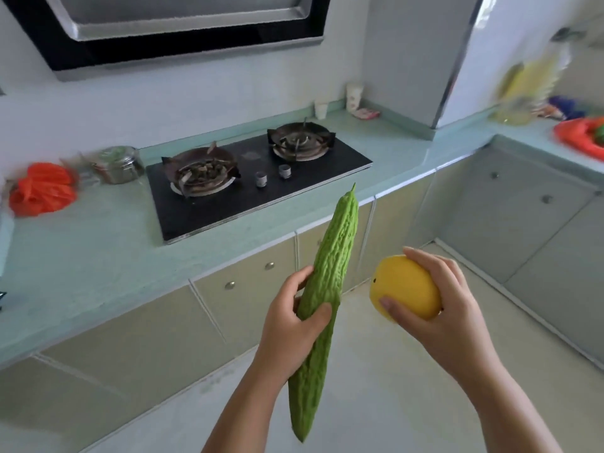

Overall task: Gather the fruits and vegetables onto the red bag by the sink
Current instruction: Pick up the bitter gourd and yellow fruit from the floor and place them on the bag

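- A crumpled orange-red plastic bag (42,188) lies on the pale green counter (98,253), well to the left of the gas hob (258,178).
- Just left of the hob stands a lidded glass jar (119,165) with a metal clasp, blurred.
- The hob is a flat sheet of black glass with two round burners under dark metal grates and two small knobs near its front edge.
- In front of the hob, over the floor, the left hand (292,325) is wrapped around a long bitter gourd (322,308), thumb across its middle. The gourd is green, warty and ridged, tapering to a pointed tip that reaches up toward the hob's front edge.
- Right of the gourd and apart from it, the right hand (447,308) cups a smooth, oval yellow mango (405,287), fingers over the top and thumb pressed on its near side.
- Behind and right of the hob, a small white cup (321,109) sits against the wall.
- Far right of the hob, around the counter's corner, a red bag (572,135) lies flat at the picture's edge with something green on it; blur hides what that is.
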Available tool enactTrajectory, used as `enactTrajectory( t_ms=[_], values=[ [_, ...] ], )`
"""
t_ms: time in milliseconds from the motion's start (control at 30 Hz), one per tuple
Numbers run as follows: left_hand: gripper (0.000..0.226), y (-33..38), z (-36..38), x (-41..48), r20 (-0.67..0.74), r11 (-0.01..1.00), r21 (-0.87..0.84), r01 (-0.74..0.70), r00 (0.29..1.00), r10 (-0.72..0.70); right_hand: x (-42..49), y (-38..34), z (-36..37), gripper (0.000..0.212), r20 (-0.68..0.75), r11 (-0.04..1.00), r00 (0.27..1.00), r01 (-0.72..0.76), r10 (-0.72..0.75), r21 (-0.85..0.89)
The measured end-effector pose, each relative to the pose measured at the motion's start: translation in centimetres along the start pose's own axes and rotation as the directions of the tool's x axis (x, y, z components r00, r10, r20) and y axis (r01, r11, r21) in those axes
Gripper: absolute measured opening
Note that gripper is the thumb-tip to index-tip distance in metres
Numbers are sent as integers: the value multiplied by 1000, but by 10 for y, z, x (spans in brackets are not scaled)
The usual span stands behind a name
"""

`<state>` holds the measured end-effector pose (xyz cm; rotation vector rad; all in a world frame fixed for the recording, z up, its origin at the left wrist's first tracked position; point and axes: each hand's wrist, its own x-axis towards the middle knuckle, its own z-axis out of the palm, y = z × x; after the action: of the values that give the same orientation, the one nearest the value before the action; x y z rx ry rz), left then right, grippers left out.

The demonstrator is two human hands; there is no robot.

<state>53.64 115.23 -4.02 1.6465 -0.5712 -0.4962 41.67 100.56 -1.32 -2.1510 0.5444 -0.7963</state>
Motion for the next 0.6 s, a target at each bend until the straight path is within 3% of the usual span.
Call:
enactTrajectory(
  t_ms=[233, 600],
  values=[
    [50, 14, 91, 102, 211, 999, -31, -31, 977, 37, 53, 57, -65, 59, -186, 988, 977, -124, 107, -87],
    [51, 18, 125, 278, 486, 994, -39, -102, 867, 108, 173, 103, -43, 61, -429, 942, 854, -335, 294, -22]
  ],
)
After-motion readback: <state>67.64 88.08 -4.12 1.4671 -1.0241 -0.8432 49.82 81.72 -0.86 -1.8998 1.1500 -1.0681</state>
